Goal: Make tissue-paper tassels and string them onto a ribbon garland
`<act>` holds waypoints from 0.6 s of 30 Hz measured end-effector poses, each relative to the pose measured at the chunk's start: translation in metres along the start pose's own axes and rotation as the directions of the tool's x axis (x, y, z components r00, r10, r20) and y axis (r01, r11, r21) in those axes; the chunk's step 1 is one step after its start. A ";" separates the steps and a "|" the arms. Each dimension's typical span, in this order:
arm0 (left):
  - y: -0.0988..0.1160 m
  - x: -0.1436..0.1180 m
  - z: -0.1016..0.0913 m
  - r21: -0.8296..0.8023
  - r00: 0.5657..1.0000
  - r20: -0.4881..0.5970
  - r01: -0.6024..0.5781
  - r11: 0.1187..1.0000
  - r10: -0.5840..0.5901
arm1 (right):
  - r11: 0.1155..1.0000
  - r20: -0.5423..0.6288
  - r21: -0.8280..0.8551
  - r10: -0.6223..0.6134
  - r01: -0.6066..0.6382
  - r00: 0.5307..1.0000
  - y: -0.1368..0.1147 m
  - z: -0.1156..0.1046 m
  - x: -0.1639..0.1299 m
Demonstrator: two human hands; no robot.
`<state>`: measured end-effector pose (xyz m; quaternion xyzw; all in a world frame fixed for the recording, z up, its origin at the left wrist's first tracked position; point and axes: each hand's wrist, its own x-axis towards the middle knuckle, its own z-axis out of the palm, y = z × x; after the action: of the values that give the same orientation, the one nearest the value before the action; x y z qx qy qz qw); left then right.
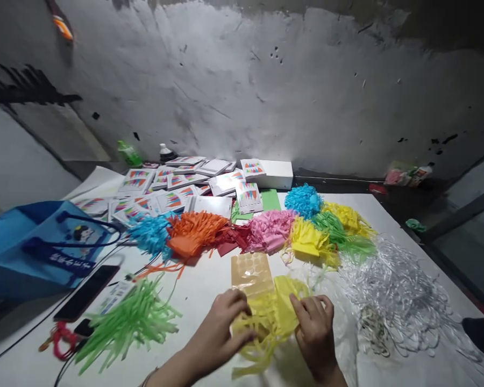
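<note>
A yellow tissue-paper tassel (285, 309) with cut strips hangs between my two hands, just above the white table (204, 301). My right hand (318, 329) pinches its uncut end between thumb and fingers. On the other side, my left hand (226, 321) is closed with curled fingers round the loose yellow strips. Just beyond them lies a brown sheet of round clear stickers (248, 267), its near edge partly covered by the yellow paper. A loose green fringed tassel (133, 320) rests to the left of my left hand.
Behind are bunched tassels in orange (197, 234), pink (271, 230), yellow (308, 239) and blue (304, 200). Printed white packs (177, 199) are piled at the back. White ribbon (403, 290) heaps at right. A blue bag (20, 247) and a phone (86, 293) occupy the left.
</note>
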<state>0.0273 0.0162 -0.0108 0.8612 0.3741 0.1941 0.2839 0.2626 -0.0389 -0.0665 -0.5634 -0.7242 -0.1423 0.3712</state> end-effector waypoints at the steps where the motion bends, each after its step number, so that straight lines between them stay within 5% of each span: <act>1: -0.005 0.002 -0.004 -0.056 0.997 -0.051 0.055 0.997 -0.058 | 0.998 0.005 0.023 -0.055 0.055 0.998 -0.005 -0.001 -0.001; 3: -0.015 0.014 -0.003 -0.183 0.988 -0.072 0.121 0.976 -0.136 | 0.987 0.008 0.074 -0.142 0.141 0.990 -0.015 -0.003 -0.003; 6: -0.030 0.035 0.009 -0.457 0.967 0.159 0.249 0.854 -0.197 | 0.978 -0.015 0.130 -0.162 0.162 0.987 -0.027 -0.004 -0.007; 8: -0.036 0.040 0.017 -0.648 0.932 0.312 0.352 0.676 -0.186 | 0.978 -0.027 0.148 -0.146 0.149 0.989 -0.032 -0.004 -0.010; 12: -0.043 0.022 0.026 -0.850 0.911 0.360 0.409 0.331 -0.201 | 0.974 -0.017 0.194 -0.113 0.114 0.993 -0.035 0.006 -0.022; 16: -0.043 -0.006 0.047 -0.875 0.873 0.484 0.484 -0.005 -0.070 | 0.961 -0.030 0.275 0.023 -0.014 0.999 -0.039 0.025 -0.034; 18: -0.041 -0.016 0.064 -0.847 0.850 0.526 0.525 -0.085 0.016 | 0.943 -0.017 0.321 0.097 -0.087 0.995 -0.039 0.034 -0.039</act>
<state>0.0300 0.0050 -0.0879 0.3211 0.2197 0.1717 0.9051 0.2173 -0.0580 -0.1089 -0.5266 -0.7044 -0.0148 0.4757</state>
